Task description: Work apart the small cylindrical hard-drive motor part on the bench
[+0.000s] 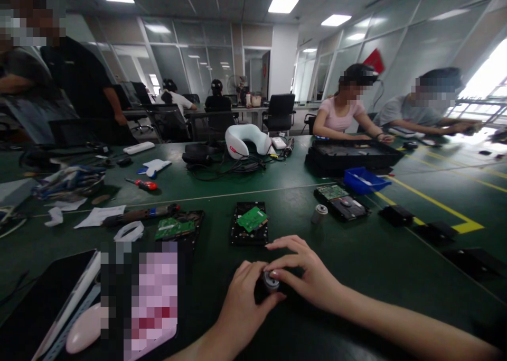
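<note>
A small silver-topped cylinder [271,283] stands on the green table just in front of me. My left hand [247,293] is curled round its side, thumb and fingers on either side of it. From the right, my right hand [304,268] reaches over with its thumb and forefinger at the top of the cylinder; the other fingers are stretched out above. Just beyond the hands lies an opened hard drive [249,239] with a loose green circuit board [252,219] on it. A similar silver-topped cylinder [320,213] stands farther right.
Another drive with a circuit board [174,227] and an electric screwdriver [138,214] lie left. Right are more hard drives [344,202], a blue bin [365,181] and black blocks [396,215]. A neck pillow [247,139] and cables sit farther back. Co-workers sit across the table.
</note>
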